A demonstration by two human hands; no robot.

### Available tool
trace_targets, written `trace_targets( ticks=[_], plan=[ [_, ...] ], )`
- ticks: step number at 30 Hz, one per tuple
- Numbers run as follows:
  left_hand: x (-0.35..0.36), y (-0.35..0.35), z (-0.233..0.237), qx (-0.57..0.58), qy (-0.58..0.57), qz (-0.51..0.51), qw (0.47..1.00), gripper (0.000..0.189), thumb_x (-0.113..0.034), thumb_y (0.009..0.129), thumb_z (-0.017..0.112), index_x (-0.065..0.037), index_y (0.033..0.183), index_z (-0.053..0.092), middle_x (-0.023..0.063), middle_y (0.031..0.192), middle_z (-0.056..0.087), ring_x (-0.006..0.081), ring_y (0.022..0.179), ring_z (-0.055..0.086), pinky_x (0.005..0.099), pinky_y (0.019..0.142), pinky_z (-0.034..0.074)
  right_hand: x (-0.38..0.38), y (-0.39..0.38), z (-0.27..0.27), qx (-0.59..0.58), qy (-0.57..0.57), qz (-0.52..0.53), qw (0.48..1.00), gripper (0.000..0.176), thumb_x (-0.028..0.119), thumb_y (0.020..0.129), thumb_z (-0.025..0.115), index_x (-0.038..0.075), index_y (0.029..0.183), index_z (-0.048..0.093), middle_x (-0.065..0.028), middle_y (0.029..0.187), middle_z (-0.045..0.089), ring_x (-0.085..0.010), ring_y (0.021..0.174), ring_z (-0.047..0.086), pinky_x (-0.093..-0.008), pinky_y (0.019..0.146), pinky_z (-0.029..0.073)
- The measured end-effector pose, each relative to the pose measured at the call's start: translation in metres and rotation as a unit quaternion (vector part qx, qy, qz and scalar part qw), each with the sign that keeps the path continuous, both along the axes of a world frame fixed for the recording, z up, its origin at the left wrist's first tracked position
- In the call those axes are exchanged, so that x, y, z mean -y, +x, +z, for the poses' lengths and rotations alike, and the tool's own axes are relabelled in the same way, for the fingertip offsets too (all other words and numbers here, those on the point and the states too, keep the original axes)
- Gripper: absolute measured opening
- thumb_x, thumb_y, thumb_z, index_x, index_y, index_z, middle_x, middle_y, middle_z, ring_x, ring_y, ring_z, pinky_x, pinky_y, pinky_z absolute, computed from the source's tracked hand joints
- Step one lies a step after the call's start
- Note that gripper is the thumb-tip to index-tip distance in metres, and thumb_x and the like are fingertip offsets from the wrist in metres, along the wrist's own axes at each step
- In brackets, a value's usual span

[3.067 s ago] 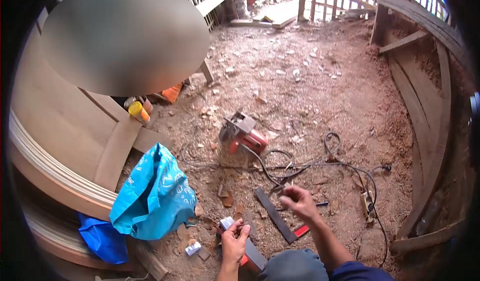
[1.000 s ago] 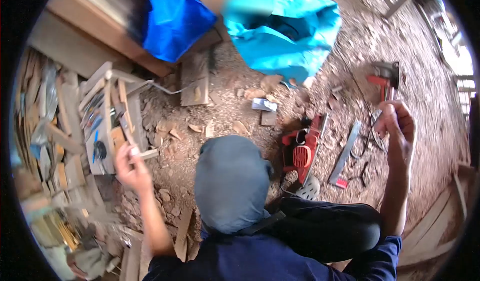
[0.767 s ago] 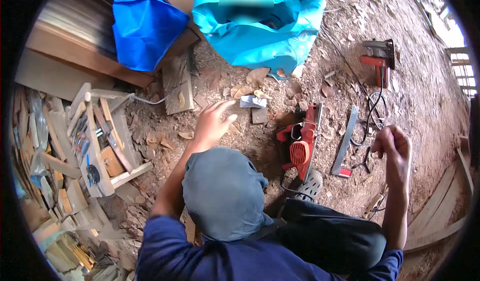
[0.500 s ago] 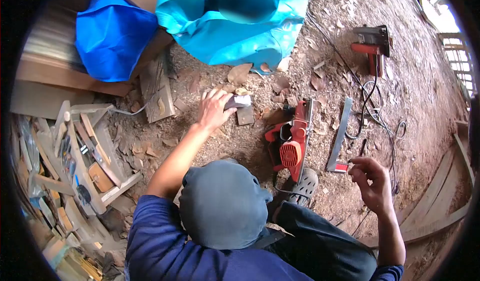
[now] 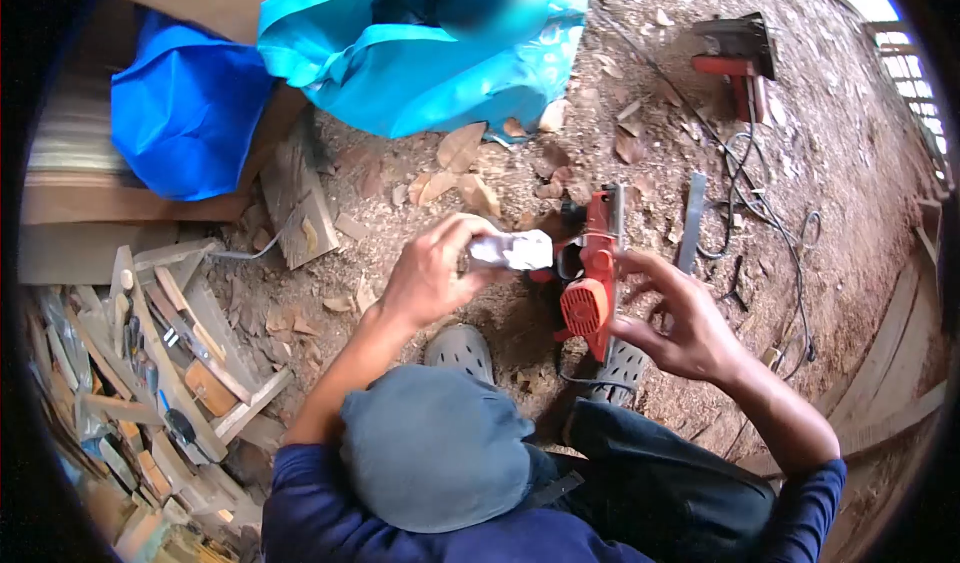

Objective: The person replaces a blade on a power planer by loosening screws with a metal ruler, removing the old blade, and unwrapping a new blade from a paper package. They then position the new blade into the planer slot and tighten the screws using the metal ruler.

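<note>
My left hand (image 5: 435, 268) is closed around a small pack (image 5: 512, 251) with a bright whitish, shiny end, held above the ground; its exact kind does not show clearly. My right hand (image 5: 685, 313) is raised beside the red electric planer (image 5: 585, 306), fingers apart and curved, with nothing visible between them. The planer lies on the ground between my hands, close to my shoe (image 5: 622, 368). A metal try square (image 5: 691, 223) lies beyond my right hand, partly hidden by it.
Another red and black power tool (image 5: 740, 68) stands at the upper right, with its black cord (image 5: 750, 178) looped on the ground. A turquoise bag (image 5: 430, 78) and a blue bag (image 5: 190, 118) are at the top. A wooden tool rack (image 5: 165, 363) with hand tools stands at left.
My left hand has lifted the pack off the ground and brought it nearer to me and to the right. My right hand has moved left toward the planer, its fingers spreading.
</note>
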State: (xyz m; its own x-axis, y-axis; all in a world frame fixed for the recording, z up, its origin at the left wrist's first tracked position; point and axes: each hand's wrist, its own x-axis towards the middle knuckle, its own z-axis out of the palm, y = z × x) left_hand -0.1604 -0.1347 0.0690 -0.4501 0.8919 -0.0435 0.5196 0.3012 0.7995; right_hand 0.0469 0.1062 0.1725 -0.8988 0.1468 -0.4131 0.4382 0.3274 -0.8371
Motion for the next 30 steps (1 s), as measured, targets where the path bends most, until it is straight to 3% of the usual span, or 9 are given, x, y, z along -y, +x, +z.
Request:
trace_targets(
  ticks=[2,6,10,12,15,19,24,27,30],
  plan=[
    [-0.027,0.01,0.023,0.012,0.039,-0.04,0.998,0.052,-0.015,0.076,0.086,-0.006,0.123,0.067,0.0151,0.114,0.07,0.0351,0.105,0.069,0.0409,0.093,0.056,0.008,-0.014,-0.005,-0.001,-0.006,-0.04,0.999,0.081,0.026,0.083,0.088,0.007,0.152,0.049,-0.0195,0.137,0.063,-0.0274,0.11,0.069,-0.0379,0.085,0.06],
    [-0.075,0.004,0.041,0.024,0.082,-0.128,0.988,0.05,-0.015,0.081,0.083,-0.004,0.127,0.066,0.0153,0.116,0.071,0.0328,0.107,0.07,0.0397,0.095,0.055,-0.006,-0.018,-0.034,-0.132,0.12,-0.048,0.983,0.06,0.022,0.085,0.087,0.002,0.136,0.062,-0.0214,0.107,0.072,-0.0276,0.093,0.075,-0.0376,0.082,0.061],
    [-0.128,-0.007,0.021,0.428,-0.029,-0.072,0.901,0.033,-0.026,0.106,0.064,-0.002,0.128,0.065,0.0074,0.117,0.073,0.0161,0.103,0.071,0.0328,0.092,0.057,-0.018,0.004,-0.04,-0.028,-0.091,-0.287,0.953,0.039,0.026,0.1,0.072,-0.003,0.125,0.066,-0.0124,0.103,0.076,-0.0162,0.091,0.074,-0.0333,0.081,0.061],
    [-0.161,0.003,0.047,0.504,-0.133,0.053,0.852,0.037,-0.037,0.108,0.056,-0.005,0.126,0.064,0.0095,0.117,0.073,0.0177,0.103,0.072,0.0326,0.086,0.062,-0.023,0.013,-0.04,-0.023,-0.285,-0.414,0.864,0.039,0.031,0.103,0.068,-0.002,0.124,0.063,-0.0112,0.108,0.073,-0.0152,0.091,0.073,-0.0274,0.077,0.061],
    [-0.21,0.011,-0.005,0.511,-0.194,0.051,0.836,0.034,-0.038,0.108,0.056,-0.007,0.121,0.064,0.0073,0.113,0.071,0.0185,0.099,0.073,0.0346,0.086,0.063,-0.046,0.029,-0.055,-0.02,-0.123,-0.382,0.916,0.039,0.033,0.102,0.069,-0.003,0.119,0.065,-0.0127,0.105,0.073,-0.0167,0.088,0.073,-0.027,0.076,0.06],
    [-0.235,0.043,-0.007,0.529,-0.16,0.009,0.834,0.068,-0.056,0.099,0.066,-0.007,0.143,0.052,0.0131,0.135,0.057,0.0249,0.124,0.061,0.0395,0.098,0.058,-0.08,0.05,-0.082,0.023,-0.006,-0.445,0.895,0.04,0.029,0.1,0.073,-0.005,0.119,0.065,-0.0147,0.1,0.075,-0.0185,0.081,0.074,-0.0321,0.074,0.062],
    [-0.228,0.066,-0.002,0.509,-0.216,-0.07,0.831,0.068,-0.056,0.098,0.068,-0.01,0.145,0.052,0.0079,0.128,0.062,0.0196,0.111,0.065,0.0396,0.097,0.058,-0.075,0.058,-0.059,-0.04,0.009,-0.435,0.899,0.04,0.031,0.093,0.081,-0.003,0.109,0.067,-0.0106,0.091,0.075,-0.0134,0.078,0.071,-0.0294,0.067,0.056],
    [-0.226,0.064,0.015,0.525,-0.084,-0.033,0.846,0.05,-0.04,0.106,0.062,-0.007,0.143,0.052,0.0068,0.115,0.07,0.0181,0.101,0.07,0.0351,0.091,0.06,-0.058,0.051,-0.06,-0.087,0.009,-0.395,0.915,0.033,0.029,0.094,0.08,0.001,0.105,0.066,-0.0061,0.085,0.072,-0.0105,0.075,0.066,-0.0287,0.068,0.053],
    [-0.214,0.056,0.021,0.585,-0.004,0.028,0.81,0.064,-0.057,0.11,0.036,-0.003,0.14,0.053,0.0161,0.124,0.071,0.0267,0.11,0.071,0.0418,0.1,0.057,-0.03,0.04,-0.074,-0.176,-0.017,-0.425,0.888,0.027,0.021,0.094,0.078,0.002,0.109,0.066,-0.0039,0.089,0.07,-0.0105,0.08,0.064,-0.0291,0.071,0.053]
  ],
)
